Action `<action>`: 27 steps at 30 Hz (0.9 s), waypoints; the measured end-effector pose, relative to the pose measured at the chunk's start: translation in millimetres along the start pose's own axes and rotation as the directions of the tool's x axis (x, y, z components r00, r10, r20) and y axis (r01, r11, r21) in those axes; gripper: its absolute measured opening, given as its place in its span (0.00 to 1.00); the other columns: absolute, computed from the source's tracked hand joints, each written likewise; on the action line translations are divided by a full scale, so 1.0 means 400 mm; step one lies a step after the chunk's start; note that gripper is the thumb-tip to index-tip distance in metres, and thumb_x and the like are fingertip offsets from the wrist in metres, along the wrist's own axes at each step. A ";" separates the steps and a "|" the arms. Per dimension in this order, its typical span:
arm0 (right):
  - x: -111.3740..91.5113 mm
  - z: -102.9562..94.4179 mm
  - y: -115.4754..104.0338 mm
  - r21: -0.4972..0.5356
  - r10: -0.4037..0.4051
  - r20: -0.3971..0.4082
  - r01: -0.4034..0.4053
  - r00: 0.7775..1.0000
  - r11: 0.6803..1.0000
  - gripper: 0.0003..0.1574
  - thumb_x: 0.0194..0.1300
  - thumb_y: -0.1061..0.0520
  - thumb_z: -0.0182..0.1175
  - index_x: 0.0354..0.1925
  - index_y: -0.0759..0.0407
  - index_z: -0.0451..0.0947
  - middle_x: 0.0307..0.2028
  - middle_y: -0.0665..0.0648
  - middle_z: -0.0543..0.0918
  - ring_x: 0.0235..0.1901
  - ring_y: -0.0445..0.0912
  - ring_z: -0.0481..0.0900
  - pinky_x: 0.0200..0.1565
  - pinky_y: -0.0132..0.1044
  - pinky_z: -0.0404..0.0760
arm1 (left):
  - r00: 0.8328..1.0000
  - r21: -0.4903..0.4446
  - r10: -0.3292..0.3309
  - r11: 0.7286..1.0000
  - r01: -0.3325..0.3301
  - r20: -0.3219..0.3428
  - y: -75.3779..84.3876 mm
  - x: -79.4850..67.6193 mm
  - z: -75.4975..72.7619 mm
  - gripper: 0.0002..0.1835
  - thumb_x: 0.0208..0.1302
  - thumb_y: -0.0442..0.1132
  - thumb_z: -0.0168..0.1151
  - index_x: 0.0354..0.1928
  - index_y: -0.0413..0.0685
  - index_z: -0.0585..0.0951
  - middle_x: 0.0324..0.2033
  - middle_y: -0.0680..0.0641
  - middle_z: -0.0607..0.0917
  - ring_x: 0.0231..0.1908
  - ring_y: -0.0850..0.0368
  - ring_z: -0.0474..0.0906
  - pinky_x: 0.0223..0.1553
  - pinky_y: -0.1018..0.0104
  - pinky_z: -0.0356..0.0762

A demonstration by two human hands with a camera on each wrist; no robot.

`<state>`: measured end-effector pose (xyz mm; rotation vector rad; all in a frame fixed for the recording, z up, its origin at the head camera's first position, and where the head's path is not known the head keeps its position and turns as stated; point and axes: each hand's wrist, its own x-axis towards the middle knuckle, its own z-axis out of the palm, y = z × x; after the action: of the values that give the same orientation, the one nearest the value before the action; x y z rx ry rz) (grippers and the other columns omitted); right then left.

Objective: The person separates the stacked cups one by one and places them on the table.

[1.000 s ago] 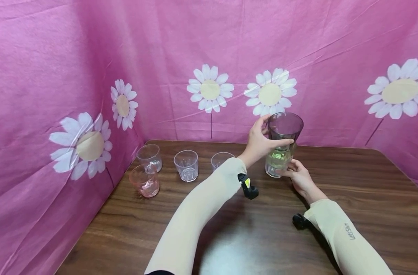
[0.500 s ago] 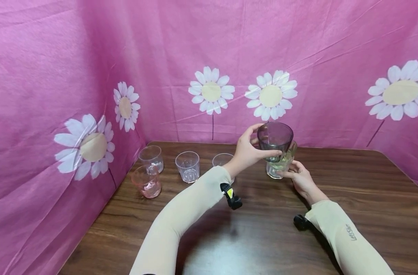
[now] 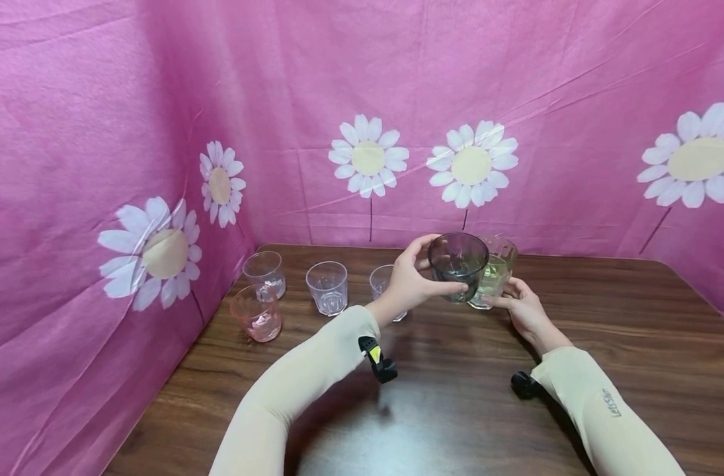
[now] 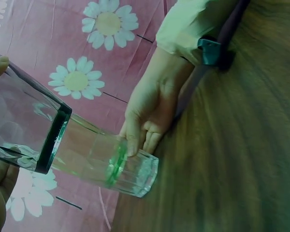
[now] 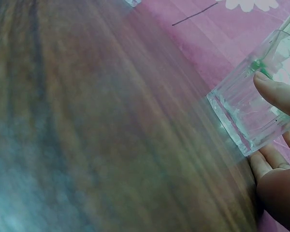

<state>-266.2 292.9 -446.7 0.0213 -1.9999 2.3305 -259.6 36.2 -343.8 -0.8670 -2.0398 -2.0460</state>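
In the head view my left hand [image 3: 410, 283] grips a dark grey tumbler [image 3: 451, 256], upright above the table. Just right of it stands a clear tumbler [image 4: 147, 174] with a yellow-green tumbler [image 3: 503, 250] nested in its top. My right hand [image 3: 527, 316] holds the clear tumbler low down, thumb in front. The right wrist view shows that thumb [image 5: 278, 94] against the glass, whose base is on the table. From the left wrist, the dark tumbler's thick base [image 4: 55, 137] overlaps the yellow-green one's rim; whether they touch I cannot tell.
To the left on the brown wooden table [image 3: 433, 396] stand a clear tumbler [image 3: 328, 291], another clear tumbler [image 3: 381, 281] partly behind my left wrist, a pink tumbler [image 3: 257, 314] and a further clear tumbler [image 3: 265, 268]. A pink flowered cloth [image 3: 290, 185] hangs behind.
My left hand has brought the dark grey tumbler down and left, from above the yellow-green tumbler to beside it. My right hand has stayed on the clear tumbler.
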 end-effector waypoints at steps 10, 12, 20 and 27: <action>0.000 -0.005 0.005 -0.009 -0.010 -0.006 0.010 1.000 1.000 0.29 0.61 0.72 0.65 0.49 0.43 0.69 0.40 0.34 0.82 0.45 0.31 0.75 0.51 0.22 0.67 | 0.999 -0.035 -0.012 0.999 0.014 0.051 -0.025 -0.075 -0.068 0.45 0.37 0.20 0.79 0.63 0.40 0.72 0.57 0.41 0.78 0.49 0.53 0.83 0.50 0.58 0.83; 0.000 -0.004 0.004 -0.024 -0.003 -0.003 0.003 1.000 1.000 0.29 0.62 0.71 0.65 0.49 0.42 0.69 0.40 0.33 0.81 0.46 0.31 0.74 0.52 0.23 0.65 | 0.998 -0.013 -0.011 1.000 0.012 0.059 -0.030 -0.094 -0.085 0.46 0.36 0.21 0.80 0.63 0.39 0.72 0.57 0.40 0.78 0.49 0.51 0.83 0.51 0.58 0.83; 0.001 -0.002 0.000 -0.046 0.012 -0.010 -0.012 1.000 0.999 0.29 0.62 0.70 0.66 0.50 0.41 0.68 0.41 0.33 0.80 0.47 0.31 0.73 0.53 0.23 0.64 | 0.991 -0.005 0.022 1.000 -0.022 0.133 -0.058 -0.176 -0.147 0.47 0.31 0.18 0.80 0.62 0.35 0.71 0.56 0.35 0.78 0.49 0.40 0.82 0.52 0.54 0.82; 0.002 -0.003 0.004 -0.029 0.001 -0.007 -0.002 1.000 1.000 0.29 0.61 0.71 0.66 0.49 0.42 0.69 0.40 0.33 0.81 0.46 0.30 0.74 0.51 0.21 0.67 | 0.989 0.014 0.015 1.000 -0.018 0.148 -0.069 -0.237 -0.207 0.47 0.30 0.18 0.80 0.61 0.34 0.71 0.55 0.34 0.79 0.51 0.41 0.81 0.58 0.57 0.78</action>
<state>-267.1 294.0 -448.2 0.0098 -2.0313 2.2983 -219.2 -68.7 -406.8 -1.0581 -2.1110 -2.0101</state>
